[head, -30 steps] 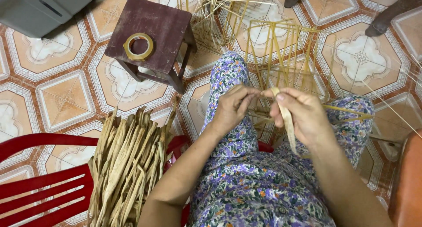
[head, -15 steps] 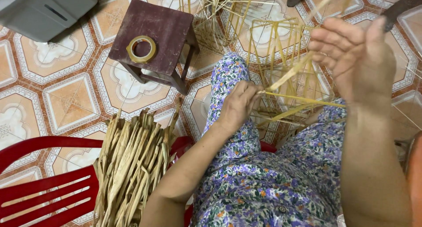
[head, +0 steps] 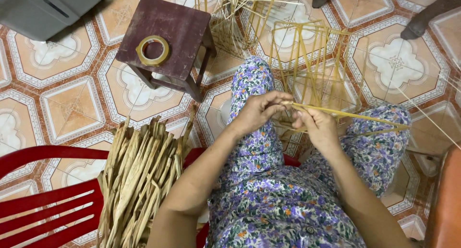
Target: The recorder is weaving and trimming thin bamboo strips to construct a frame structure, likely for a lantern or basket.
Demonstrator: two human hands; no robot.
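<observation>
Since half a second ago, my right hand has dropped from high at the right and come back in over my lap, meeting my left hand again.

Item 1, fingers. Left fingers together, pinched on the near end of the bamboo strips. Right fingers curled shut around the same strips just beside the left; whether the right also holds a binding piece I cannot tell.

Item 2, bamboo strips. Thin, yellow, held over my knees. Long axis runs from my fingers out to my right, sloping slightly down, far tips over my right knee near the patterned trouser leg.

Item 3, handling note. I judge the step goes best with the left pinch kept firm at the joint and the right working close beside it, so the strips stay aligned and do not splay.

Item 4, surroundings. Bamboo frame on the tiled floor beyond my knees. Bundle of dried leaves on the red chair at my left. Tape roll on the dark wooden stool.
</observation>
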